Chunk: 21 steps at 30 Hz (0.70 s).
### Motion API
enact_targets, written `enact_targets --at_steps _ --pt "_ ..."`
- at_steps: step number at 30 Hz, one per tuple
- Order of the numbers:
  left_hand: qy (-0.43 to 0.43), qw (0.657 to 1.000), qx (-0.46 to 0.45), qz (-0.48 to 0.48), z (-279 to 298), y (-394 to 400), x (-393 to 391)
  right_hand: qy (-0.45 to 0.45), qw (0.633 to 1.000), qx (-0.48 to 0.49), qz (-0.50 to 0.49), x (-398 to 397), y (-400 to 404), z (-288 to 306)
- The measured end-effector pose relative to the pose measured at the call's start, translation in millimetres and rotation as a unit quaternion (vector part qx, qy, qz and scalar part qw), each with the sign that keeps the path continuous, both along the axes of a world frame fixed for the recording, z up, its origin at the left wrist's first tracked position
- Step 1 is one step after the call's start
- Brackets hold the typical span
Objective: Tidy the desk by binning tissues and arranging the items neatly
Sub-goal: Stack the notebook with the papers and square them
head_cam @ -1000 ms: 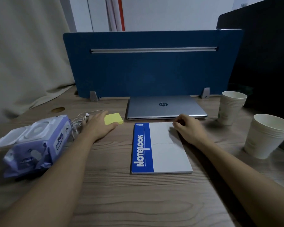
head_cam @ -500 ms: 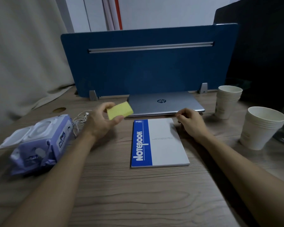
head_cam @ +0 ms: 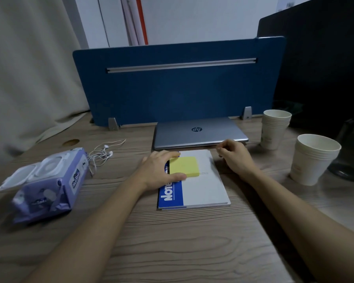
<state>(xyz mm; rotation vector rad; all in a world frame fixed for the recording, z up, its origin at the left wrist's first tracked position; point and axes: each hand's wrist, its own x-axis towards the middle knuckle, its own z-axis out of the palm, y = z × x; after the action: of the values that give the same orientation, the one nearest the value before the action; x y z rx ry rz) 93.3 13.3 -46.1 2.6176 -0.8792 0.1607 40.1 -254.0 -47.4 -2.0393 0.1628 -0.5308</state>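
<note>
The left hand (head_cam: 161, 170) is holding a square pad of yellow sticky notes (head_cam: 184, 167) between thumb and fingers, the pad lying flat on the upper part of a thin white notebook with a blue spine band (head_cam: 194, 184). Judging by that, the pad is being stacked on the notebook so the loose stationery forms one neat pile. The right hand (head_cam: 236, 158) is resting with fingers loosely curled, gripping nothing, just beside the notebook's far right corner, probably steadying or squaring it against the closed silver laptop (head_cam: 199, 131) lying close behind.

The left hand is covering part of the blue band's lettering. Whether the thumb is pressing the pad or merely touching it is hard to say. No crumpled tissues and no bin are appearing anywhere on the wooden desk (head_cam: 172, 242).
</note>
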Motion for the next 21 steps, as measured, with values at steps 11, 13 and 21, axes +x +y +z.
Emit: enact_targets --at_steps 11,13,21 --pt "-0.020 0.989 -0.123 0.075 19 42 14 0.005 1.000 -0.027 0.001 2 1 0" --pt "-0.096 0.978 -0.077 0.168 21 64 24 0.005 0.999 -0.034 0.006 1 1 0" --pt "-0.076 0.931 0.055 0.351 18 99 47 0.006 0.999 -0.047 0.012 0 2 1"
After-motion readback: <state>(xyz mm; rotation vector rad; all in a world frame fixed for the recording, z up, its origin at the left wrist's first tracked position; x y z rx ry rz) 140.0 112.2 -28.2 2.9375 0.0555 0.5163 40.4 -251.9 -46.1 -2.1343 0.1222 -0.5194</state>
